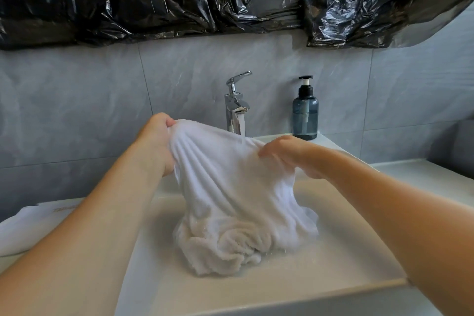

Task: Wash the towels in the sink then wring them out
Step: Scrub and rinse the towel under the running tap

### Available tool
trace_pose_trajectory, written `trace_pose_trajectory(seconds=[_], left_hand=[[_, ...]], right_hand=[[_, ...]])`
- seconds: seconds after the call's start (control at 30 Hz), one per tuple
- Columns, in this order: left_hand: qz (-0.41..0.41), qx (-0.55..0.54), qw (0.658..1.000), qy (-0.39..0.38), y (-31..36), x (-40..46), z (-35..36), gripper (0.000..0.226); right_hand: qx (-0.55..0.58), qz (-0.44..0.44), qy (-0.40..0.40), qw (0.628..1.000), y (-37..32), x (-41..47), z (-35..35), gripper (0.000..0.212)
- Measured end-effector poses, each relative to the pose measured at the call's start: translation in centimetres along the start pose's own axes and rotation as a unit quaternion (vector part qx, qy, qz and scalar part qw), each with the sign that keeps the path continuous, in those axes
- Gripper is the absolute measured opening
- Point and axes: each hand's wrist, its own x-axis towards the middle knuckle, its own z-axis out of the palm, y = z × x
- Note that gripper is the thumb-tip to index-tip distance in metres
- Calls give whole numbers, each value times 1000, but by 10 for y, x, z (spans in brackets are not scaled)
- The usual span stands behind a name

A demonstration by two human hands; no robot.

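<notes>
Right, both hands pinch the white terry towel [230, 187]: left hand [159, 141] higher, right hand [284, 154] lower; it hangs below them into the pale rectangular sink [333, 251], under the chrome tap's [234, 105] stream.

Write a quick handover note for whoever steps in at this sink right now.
Left hand grips the white towel at its raised top edge; right hand grips the other side. The towel hangs under the running faucet, its lower end bunched wet in the sink. Another white cloth lies on the counter at left; the soap dispenser stands right of the faucet.
Done: wetting under way.
Left: finish washing, wring out, shut the tap.
</notes>
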Motion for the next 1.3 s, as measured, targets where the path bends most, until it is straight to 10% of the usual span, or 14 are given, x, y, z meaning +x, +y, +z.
trace_pose_trajectory(seconds=[0.1,0.5,0.7,1.3], left_hand=[[1,-15,999,32,-3,-2,3,30],[9,-153,982,106,-4,-12,6,18],[25,-146,984,97,-3,-11,5,28],[10,-37,998,-56,-26,-21,31,21]], right_hand=[[79,33,-24,996,2,4,2,47],[171,-4,-104,980,-2,-4,12,31],[107,-36,63,992,2,8,14,37],[-59,-119,189,973,-12,-2,4,30]])
